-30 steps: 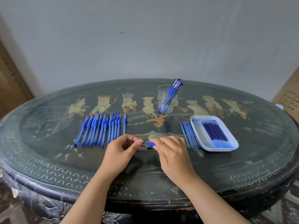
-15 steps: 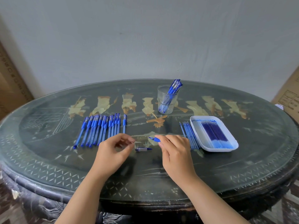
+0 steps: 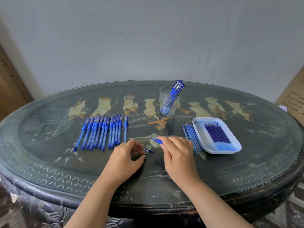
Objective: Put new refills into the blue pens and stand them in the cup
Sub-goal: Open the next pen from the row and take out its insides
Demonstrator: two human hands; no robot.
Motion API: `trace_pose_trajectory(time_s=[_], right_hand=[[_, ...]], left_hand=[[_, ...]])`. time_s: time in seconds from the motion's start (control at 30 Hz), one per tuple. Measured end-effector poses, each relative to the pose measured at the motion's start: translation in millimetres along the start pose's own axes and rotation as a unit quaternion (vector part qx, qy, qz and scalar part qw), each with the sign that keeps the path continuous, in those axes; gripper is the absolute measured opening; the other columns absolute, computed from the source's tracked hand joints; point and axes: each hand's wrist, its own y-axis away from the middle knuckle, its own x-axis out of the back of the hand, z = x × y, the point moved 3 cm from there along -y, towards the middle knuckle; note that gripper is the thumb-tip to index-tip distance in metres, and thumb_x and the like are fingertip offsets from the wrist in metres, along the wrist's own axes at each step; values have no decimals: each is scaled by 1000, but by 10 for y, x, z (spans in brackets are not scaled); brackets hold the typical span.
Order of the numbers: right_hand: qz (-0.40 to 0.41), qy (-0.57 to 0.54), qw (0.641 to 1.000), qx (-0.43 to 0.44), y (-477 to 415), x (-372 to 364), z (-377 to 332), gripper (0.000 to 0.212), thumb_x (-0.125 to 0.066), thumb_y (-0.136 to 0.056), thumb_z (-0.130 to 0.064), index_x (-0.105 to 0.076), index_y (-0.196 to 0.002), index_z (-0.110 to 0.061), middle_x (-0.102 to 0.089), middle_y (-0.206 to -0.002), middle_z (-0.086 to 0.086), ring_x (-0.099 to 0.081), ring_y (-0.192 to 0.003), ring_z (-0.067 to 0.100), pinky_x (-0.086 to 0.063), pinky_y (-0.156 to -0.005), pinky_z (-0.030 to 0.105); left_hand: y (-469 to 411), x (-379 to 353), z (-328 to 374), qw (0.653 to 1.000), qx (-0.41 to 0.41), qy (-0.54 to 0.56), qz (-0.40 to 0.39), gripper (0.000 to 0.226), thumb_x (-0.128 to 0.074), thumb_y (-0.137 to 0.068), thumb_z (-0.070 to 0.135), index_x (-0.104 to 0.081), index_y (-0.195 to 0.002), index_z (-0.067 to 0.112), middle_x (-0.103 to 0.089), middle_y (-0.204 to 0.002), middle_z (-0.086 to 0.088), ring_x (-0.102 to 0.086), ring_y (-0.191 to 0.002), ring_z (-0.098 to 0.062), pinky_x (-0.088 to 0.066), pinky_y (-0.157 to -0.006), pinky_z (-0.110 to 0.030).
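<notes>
**Two hands work on a blue pen at an oval table**

At the far left of the dark inlaid table (image 3: 49,153), a row of blue pens (image 3: 102,132) lies side by side, probably queued for refilling. Just right of them, the left hand (image 3: 126,157) curls thumb and forefinger close around the end of a small pen piece (image 3: 148,151) down at the tabletop. Whether it pinches or only touches the piece cannot be told.

Next, the right hand (image 3: 178,153) pinches the held pen (image 3: 157,140), whose blue grip end points left and whose barrel is hidden under the palm, likely kept low to take a refill. Behind the hands, a glass cup (image 3: 169,101) holds finished pens (image 3: 176,88) that lean right.

Farther right, loose refills (image 3: 191,137) lie just beside a white tray (image 3: 199,134) of darker refills (image 3: 215,134). The loose ones are probably spent and kept apart from the fresh stock.
</notes>
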Motion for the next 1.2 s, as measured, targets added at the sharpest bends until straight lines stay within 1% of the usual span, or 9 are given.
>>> trace_pose_trajectory(time_s=[0.17,0.53,0.7,0.77,0.8,0.87,1.0,1.07,1.2], right_hand=[[-1,0,1000,4,2,10,-12,27,-50,-92,-14,-70,-109,-17,-65,-93,-6,-60,-85,19,-43,-77,38],[7,-4,1000,7,1,29,-14,26,-51,-93,-15,-72,-109,-18,-65,-92,-7,-60,-84,19,-43,-78,38],[25,-75,995,-66,-163,143,-45,25,-54,-93,-26,-73,-109,-21,-63,-95,-9,-56,-88,13,-43,-79,31],[6,-155,977,-147,-274,209,-97,20,-62,-92,-24,-74,-108,-24,-59,-95,-10,-54,-88,6,-42,-78,21],[-15,-199,962,-186,-318,226,-124,19,-66,-91,-20,-74,-107,-26,-59,-95,-10,-56,-87,4,-41,-76,13],[-60,-276,926,-249,-380,247,-179,20,-70,-89,-16,-74,-103,-30,-65,-95,-10,-60,-86,0,-42,-73,8],[-98,-386,859,-322,-448,290,-253,16,-69,-89,-17,-75,-101,-25,-74,-86,-13,-65,-79,-4,-47,-71,10],[-103,-396,848,-336,-469,305,-263,16,-69,-89,-16,-75,-101,-25,-74,-82,-13,-64,-72,-4,-47,-65,11],[-111,-415,827,-361,-519,328,-278,15,-68,-90,-17,-74,-101,-24,-75,-84,-6,-67,-70,5,-51,-67,20]], left_hand=[[-6,0,0,1000,-3,-4,-7,30,-79,-78,20,-56,-88,37,-66,-81,18,-58,-82,0,-45,-71,-11],[-6,20,1,1000,10,22,-9,27,-81,-77,18,-60,-89,32,-67,-82,14,-59,-81,-2,-46,-69,-10],[4,84,49,999,4,42,27,22,-81,-77,21,-64,-88,29,-68,-81,16,-58,-79,-2,-43,-67,-10],[-4,117,101,996,7,82,38,21,-83,-76,20,-66,-88,27,-69,-86,18,-61,-83,-4,-44,-70,-11],[-7,123,132,992,16,122,30,22,-84,-75,18,-67,-89,25,-70,-89,17,-63,-83,-4,-46,-72,-12],[-4,106,196,976,43,214,-6,26,-85,-72,15,-69,-92,20,-72,-93,10,-67,-84,-6,-51,-77,-16],[4,61,262,953,72,291,-47,25,-84,-71,7,-69,-91,11,-74,-89,-2,-70,-86,-15,-56,-81,-25],[-3,57,262,947,88,305,-42,19,-82,-73,4,-71,-87,9,-75,-85,-3,-71,-81,-17,-56,-79,-25],[-10,65,268,946,90,308,-35,16,-78,-76,0,-72,-87,10,-75,-84,-2,-70,-79,-15,-57,-79,-26]])
